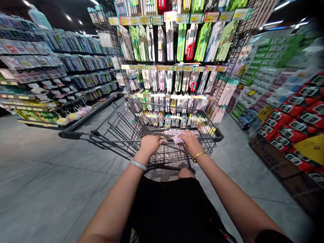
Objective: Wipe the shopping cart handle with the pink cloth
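Observation:
A dark wire shopping cart (121, 113) stands sideways in front of me, its handle (88, 113) to the left. My left hand (151, 144), with a pale bangle at the wrist, is closed on the cart's near top rail. Just right of it, my right hand (191, 143) is closed on a crumpled pale pink cloth (179, 138), which touches the same rail. A gold bracelet (198, 156) is on the right wrist. The fingers partly hide the cloth, so whether it is a wipe or a rag is unclear.
Behind the cart is a rack (164, 67) of hanging packaged goods with price tags. More shelves (76, 71) stand at the left. Stacked red and black packs (291, 114) line the right over cardboard boxes (273, 158). The floor (63, 189) is grey tile.

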Tool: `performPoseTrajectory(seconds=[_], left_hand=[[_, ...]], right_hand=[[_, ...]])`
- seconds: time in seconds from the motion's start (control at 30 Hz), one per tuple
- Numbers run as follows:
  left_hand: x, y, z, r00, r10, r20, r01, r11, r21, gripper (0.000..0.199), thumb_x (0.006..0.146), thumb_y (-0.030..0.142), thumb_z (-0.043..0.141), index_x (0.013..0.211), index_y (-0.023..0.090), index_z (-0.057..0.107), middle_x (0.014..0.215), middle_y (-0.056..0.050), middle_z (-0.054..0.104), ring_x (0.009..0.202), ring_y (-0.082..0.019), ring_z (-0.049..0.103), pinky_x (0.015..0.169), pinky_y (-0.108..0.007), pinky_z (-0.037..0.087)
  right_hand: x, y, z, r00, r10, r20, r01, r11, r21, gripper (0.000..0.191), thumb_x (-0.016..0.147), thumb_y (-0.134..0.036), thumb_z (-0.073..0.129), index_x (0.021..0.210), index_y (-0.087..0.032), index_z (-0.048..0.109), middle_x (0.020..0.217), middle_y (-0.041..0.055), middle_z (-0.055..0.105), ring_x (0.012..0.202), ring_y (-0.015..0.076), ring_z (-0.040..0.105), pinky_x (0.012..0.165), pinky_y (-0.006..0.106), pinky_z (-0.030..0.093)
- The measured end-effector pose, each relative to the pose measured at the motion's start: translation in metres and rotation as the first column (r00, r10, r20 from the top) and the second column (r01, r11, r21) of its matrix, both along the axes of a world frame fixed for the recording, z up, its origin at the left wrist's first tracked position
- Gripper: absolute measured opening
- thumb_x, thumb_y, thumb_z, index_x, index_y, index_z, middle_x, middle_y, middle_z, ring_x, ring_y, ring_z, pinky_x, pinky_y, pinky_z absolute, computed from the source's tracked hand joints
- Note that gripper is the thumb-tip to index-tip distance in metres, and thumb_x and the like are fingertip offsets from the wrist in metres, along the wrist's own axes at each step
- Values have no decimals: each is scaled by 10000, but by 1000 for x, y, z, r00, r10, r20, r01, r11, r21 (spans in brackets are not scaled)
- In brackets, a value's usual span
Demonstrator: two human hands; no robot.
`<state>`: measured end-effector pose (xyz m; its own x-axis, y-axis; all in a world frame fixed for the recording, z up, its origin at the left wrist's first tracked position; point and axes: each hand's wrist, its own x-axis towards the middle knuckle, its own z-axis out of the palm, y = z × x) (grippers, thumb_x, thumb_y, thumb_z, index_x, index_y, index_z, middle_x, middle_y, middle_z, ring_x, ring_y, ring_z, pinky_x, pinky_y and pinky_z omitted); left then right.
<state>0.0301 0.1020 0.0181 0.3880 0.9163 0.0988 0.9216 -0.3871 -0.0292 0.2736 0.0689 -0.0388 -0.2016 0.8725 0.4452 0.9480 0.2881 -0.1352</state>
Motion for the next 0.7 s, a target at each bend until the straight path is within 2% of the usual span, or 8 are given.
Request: performPoseTrajectory(seconds=[0.07,0.17,0.23,0.3,0.43,0.57,0.7], left_hand=[[-8,4,-2,1000,14,-7,-14,1000,-22,736,892,756,258,828,182,714,814,-127,724,827,-269,682,665,-297,418],[-26,6,-5,1000,-4,-1,4,1000,-7,778,889,770,202,808,186,709,775,-121,714,786,-258,676,630,-287,387],[-36,5,-8,1000,-5,-8,5,1000,15,786,890,770,187,794,186,704,745,-119,702,754,-256,669,611,-285,367],[-45,4,-9,1000,8,-24,-7,1000,29,780,886,775,192,780,191,697,723,-114,693,735,-254,661,597,-281,349],[-66,5,-8,998,15,-66,-12,999,43,764,875,788,202,756,200,675,706,-101,686,707,-244,648,577,-269,316],[-90,5,-3,995,5,-96,-1,999,41,733,895,764,196,745,208,651,711,-86,688,676,-229,633,559,-265,295],[-113,1,0,993,17,-115,-11,999,54,702,907,746,205,753,210,631,710,-75,682,684,-224,632,551,-260,287]], right_hand=[[27,-3,-6,1000,-8,29,8,1000,18,391,838,-144,576,1203,-270,637,1382,88,508,1193,261,471,978,390,376],[67,-11,-17,990,-137,22,135,988,73,404,833,-148,566,1217,-249,637,1370,105,517,1207,270,472,973,399,382],[77,-16,-21,982,-190,4,189,978,83,387,842,-164,560,1213,-240,642,1363,111,514,1188,270,477,961,391,389],[72,-20,-23,977,-213,-10,213,974,73,330,856,-203,566,1169,-247,662,1343,107,519,1132,267,490,938,386,395],[39,-22,-22,976,-211,-46,214,974,75,303,850,-204,574,1130,-261,673,1320,100,522,1103,268,476,936,388,384],[12,-20,-23,989,-116,-94,124,989,86,389,814,-106,546,1153,-259,663,1332,90,517,1146,256,463,972,378,377],[7,-22,-24,997,-34,-74,41,993,107,436,797,-64,534,1172,-248,658,1359,95,517,1193,254,461,1000,391,380]])
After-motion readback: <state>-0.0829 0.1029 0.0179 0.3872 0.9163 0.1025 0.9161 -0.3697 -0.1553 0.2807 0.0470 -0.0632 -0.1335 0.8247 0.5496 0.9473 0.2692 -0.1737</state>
